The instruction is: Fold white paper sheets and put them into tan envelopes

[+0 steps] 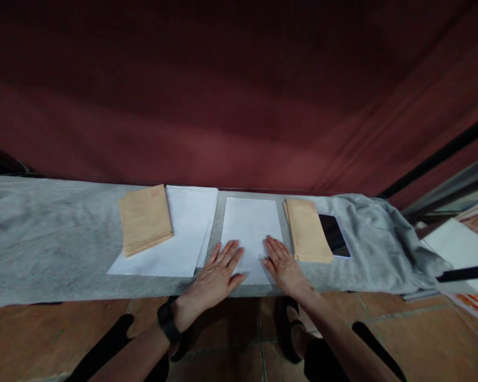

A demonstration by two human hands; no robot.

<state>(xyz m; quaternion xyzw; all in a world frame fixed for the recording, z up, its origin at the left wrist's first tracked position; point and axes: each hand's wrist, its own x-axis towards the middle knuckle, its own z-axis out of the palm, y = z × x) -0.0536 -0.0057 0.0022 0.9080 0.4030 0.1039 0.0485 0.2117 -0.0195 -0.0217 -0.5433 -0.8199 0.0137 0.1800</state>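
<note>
A white sheet of paper (pixel 250 220) lies flat on the grey cloth in front of me. My left hand (pixel 220 269) rests on its left edge, fingers stretched out and a little apart. On the right edge lies my right hand (pixel 282 262), also flat with its fingers extended. Neither hand grips anything. Left of the sheet is a stack of white paper (pixel 189 228), partly covered by a pile of brown envelopes (pixel 146 218). Another pile of brown envelopes (pixel 308 231) sits just right of my right hand.
A dark-screened phone or tablet (pixel 334 235) lies partly under the right envelope pile. Grey cloth (pixel 43 239) covers the narrow table, bunched at its right end. A dark red curtain-like backdrop (pixel 223 132) rises behind. Papers (pixel 462 249) stand at the far right, above the tiled floor (pixel 422 329).
</note>
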